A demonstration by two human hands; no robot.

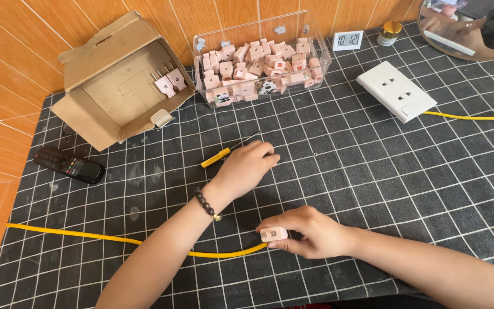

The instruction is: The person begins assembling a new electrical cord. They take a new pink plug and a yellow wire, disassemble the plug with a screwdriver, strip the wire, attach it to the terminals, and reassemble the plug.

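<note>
My right hand [310, 233] grips a small pink plug [273, 233] fitted on the end of a yellow cable [110, 238] that runs left across the dark checked cloth. My left hand [246, 167] reaches forward with its fingers curled down at the tip of a yellow-handled screwdriver [215, 157] lying on the cloth; whether it grasps the tool cannot be told. A beaded bracelet [207, 204] is on the left wrist.
An open cardboard box [87, 109] with two pink plugs stands at the back left. A clear plastic bin [315, 37] holds several pink plugs. A white socket strip [395, 91] with yellow cord, black remote [70, 166], small clock [348, 40] and mirror [470, 28] lie around.
</note>
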